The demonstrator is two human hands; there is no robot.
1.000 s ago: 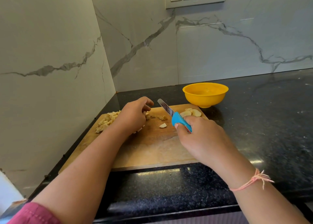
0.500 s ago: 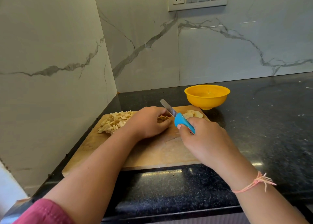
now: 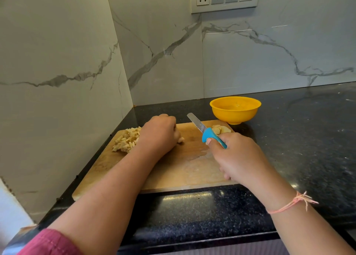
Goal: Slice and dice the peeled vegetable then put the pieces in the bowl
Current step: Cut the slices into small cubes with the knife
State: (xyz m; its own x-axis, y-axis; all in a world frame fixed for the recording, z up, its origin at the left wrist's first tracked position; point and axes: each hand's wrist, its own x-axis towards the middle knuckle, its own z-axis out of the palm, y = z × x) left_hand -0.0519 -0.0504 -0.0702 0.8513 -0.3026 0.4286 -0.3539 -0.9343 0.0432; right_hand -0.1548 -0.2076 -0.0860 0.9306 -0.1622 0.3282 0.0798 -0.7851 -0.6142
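done: diced pile (image 3: pixel 127 142), board's (image 3: pixel 183 170) far left edge
to do: slices (image 3: pixel 221 129) at far right corner, bowl (image 3: pixel 235 108) empty
left hand (image 3: pixel 159 133): curled over bits (image 3: pixel 181 139), grip unclear
right hand (image 3: pixel 238 158): grips knife (image 3: pixel 213 138)

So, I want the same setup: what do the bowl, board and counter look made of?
The bowl looks like plastic: uniform yellow, soft sheen. The board is wood: matte, visible grain, pale scuffs. The counter is polished dark speckled stone, perhaps granite: it reflects light.
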